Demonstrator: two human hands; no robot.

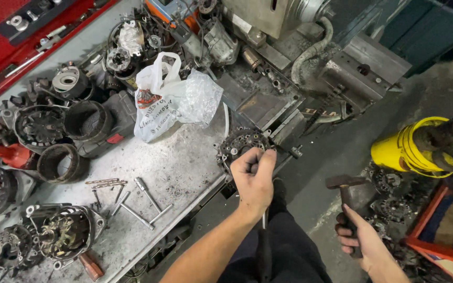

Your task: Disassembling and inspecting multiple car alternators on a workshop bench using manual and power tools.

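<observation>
My left hand (254, 178) grips the near edge of a dark round rectifier-like part (239, 144) that lies at the edge of the metal workbench (179, 167). My right hand (360, 236) is off the bench to the right, closed around the handle of a hammer (346, 189) whose dark head points up and left. The hammer is apart from the part, above the floor.
Several alternator housings (61, 230) and stator rings (58, 162) crowd the bench's left. Loose sockets and T-wrenches (137, 204) lie in the middle, a white plastic bag (176, 99) behind. A yellow bucket (415, 149) stands right; a red tool tray (32, 26) sits far left.
</observation>
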